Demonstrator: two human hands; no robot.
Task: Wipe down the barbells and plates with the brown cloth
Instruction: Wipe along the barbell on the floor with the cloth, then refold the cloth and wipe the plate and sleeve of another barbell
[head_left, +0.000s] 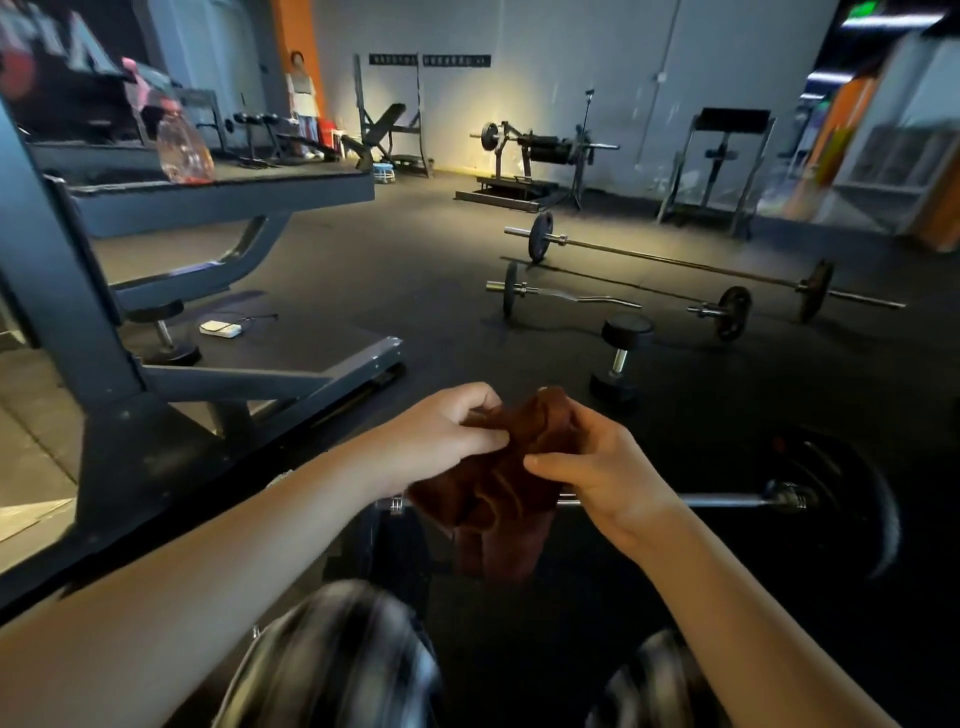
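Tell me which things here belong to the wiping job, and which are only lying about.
Job: cloth, held by left hand and right hand; near barbell and its plate; long barbell; curl bar.
Lying about: dumbbell; bottle; white box; bench.

- The cloth (498, 488) is hanging between the left hand (441, 436) and right hand (597, 467), in front of the near barbell (727, 501).
- A dumbbell (621, 358) is standing behind them.
- A curl bar (571, 299) is lying farther back, with a long barbell (675, 260) lying behind it.
- A bench (208, 192) is standing to the left.
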